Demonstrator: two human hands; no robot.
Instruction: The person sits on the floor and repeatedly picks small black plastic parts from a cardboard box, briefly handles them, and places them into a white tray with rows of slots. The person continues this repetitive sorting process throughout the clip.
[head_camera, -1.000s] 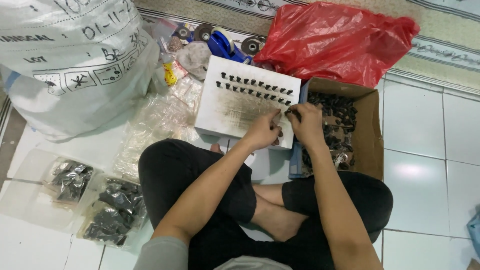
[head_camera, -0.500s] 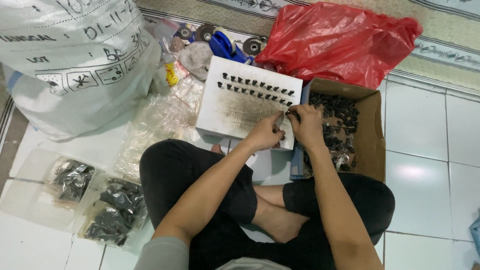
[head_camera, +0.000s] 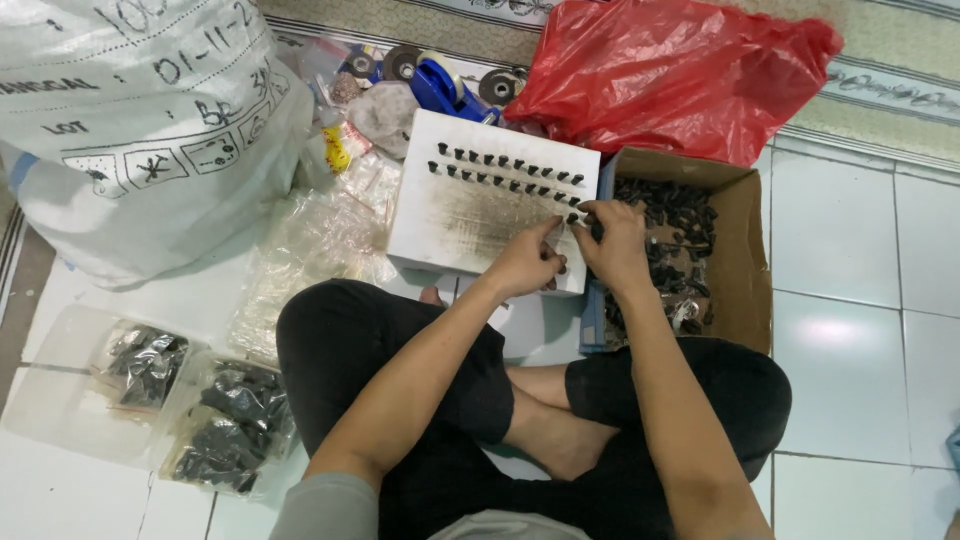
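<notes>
Since a moment ago both hands stay put: the left hand and right hand pinch small black pegs at the white board, filling a third row, cardboard box just right

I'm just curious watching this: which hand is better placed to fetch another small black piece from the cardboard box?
Probably the right hand. It sits at the white board's right edge, next to the cardboard box of black pieces. The left hand lies farther over the board and would have to cross it.
</notes>
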